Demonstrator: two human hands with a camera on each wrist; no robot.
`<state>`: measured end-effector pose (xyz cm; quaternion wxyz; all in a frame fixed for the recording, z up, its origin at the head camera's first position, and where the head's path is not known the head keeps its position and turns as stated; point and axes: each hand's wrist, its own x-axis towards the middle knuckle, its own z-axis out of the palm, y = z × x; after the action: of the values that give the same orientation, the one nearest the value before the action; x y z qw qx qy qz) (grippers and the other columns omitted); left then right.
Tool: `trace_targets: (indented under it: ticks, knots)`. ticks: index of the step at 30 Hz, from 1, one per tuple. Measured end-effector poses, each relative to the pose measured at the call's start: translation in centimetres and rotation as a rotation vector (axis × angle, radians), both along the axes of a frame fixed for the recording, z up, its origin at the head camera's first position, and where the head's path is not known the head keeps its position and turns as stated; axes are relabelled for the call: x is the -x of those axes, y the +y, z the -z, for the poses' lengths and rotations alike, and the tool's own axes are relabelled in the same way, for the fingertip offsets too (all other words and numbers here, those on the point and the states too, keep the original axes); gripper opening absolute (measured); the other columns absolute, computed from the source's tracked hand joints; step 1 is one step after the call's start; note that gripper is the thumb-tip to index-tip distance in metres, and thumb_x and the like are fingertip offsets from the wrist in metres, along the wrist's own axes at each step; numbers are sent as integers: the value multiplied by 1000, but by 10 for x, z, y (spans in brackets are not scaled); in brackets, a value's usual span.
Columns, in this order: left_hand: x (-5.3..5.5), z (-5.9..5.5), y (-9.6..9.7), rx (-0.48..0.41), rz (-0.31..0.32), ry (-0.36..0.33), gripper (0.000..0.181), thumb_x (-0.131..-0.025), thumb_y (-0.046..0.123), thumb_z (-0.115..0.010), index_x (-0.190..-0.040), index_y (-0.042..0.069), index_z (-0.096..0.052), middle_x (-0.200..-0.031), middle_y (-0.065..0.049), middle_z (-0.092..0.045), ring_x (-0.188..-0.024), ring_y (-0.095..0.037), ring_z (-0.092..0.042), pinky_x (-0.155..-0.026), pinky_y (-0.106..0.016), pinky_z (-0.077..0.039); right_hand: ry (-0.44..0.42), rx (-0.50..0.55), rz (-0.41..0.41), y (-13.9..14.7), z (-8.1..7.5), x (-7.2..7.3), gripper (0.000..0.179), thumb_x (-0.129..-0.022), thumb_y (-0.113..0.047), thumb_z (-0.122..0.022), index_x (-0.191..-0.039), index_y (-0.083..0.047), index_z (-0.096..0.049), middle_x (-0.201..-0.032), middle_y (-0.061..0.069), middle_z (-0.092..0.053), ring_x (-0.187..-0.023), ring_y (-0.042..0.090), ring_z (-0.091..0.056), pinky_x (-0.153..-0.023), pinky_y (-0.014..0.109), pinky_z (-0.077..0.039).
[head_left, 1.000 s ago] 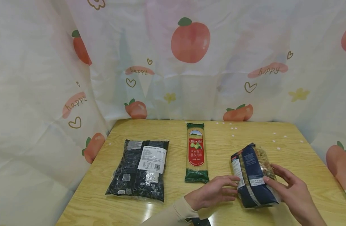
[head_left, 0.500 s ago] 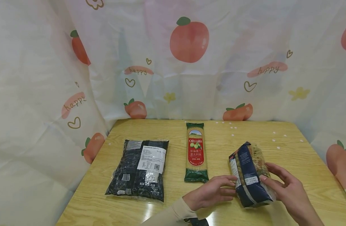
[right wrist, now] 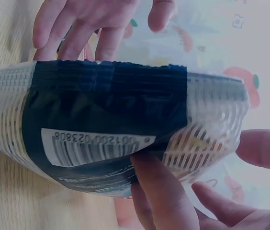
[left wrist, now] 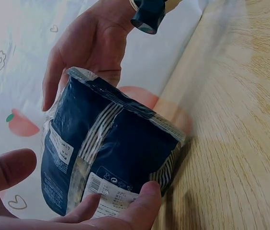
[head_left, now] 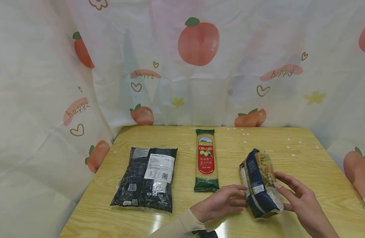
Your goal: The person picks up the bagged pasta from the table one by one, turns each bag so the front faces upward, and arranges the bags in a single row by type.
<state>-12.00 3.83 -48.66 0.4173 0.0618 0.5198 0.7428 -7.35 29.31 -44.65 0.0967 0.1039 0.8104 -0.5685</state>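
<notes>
A navy bag of pasta (head_left: 256, 185) with see-through windows stands tilted on its narrow side at the right of the table, in the head view. My left hand (head_left: 216, 203) touches its left face with nearly straight fingers; the left wrist view shows those fingertips over the white label (left wrist: 108, 194), the thumb apart from the bag. From the right, my right hand (head_left: 301, 198) holds the bag lightly, thumb and fingers bent around its side. A barcode (right wrist: 96, 146) on the bag shows beside the right fingers in the right wrist view.
A spaghetti pack (head_left: 206, 160) with green ends lies mid-table. Farther left, a large black plastic bag (head_left: 145, 180) with a white label lies flat. A peach-printed curtain (head_left: 170, 66) borders the wooden table (head_left: 105, 198). White specks dot its back right.
The pasta bag has turned more onto its narrow side and shifted slightly left, baring more of its window. My right hand has moved left with it; my left hand has barely moved.
</notes>
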Motion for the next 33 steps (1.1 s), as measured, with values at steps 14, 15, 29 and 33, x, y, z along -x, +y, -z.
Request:
trace_targets:
  ticks: [14, 15, 29, 33]
  knots:
    - [0, 1, -5, 3, -3, -10, 50, -100, 23, -50, -147, 7, -50, -141, -15, -59, -125, -25, -59, -115, -45, -46, 42, 15, -36, -7, 4, -2, 62, -108, -43, -49, -163, -17, -32, -158, -8, -38, -103, -31, -42, -86, 48, -63]
    - [0, 0, -5, 5, -1, -8, 50, -100, 23, -50, -148, 7, -49, -142, -16, -59, -126, -25, -59, -114, -44, -47, 48, 19, -40, -7, 5, -2, 62, -109, -42, -49, -163, -17, -32, -156, -11, -40, -104, -30, -43, -85, 47, -64]
    - [-1, 0, -10, 0, 4, -12, 52, -101, 25, -51, -148, 4, -46, -149, -18, -56, -139, -34, -54, -120, -56, -41, 120, 56, -130, -13, 7, -4, 58, -111, -28, -46, -163, -10, -29, -133, -45, -42, -114, -25, -49, -83, 39, -65]
    - [-1, 0, -10, 7, -2, -13, 49, -99, 24, -53, -144, 6, -49, -146, -15, -60, -132, -27, -59, -116, -53, -45, 139, 77, -160, -14, 7, -4, 59, -111, -25, -48, -164, -10, -27, -136, -45, -41, -115, -25, -48, -83, 30, -63]
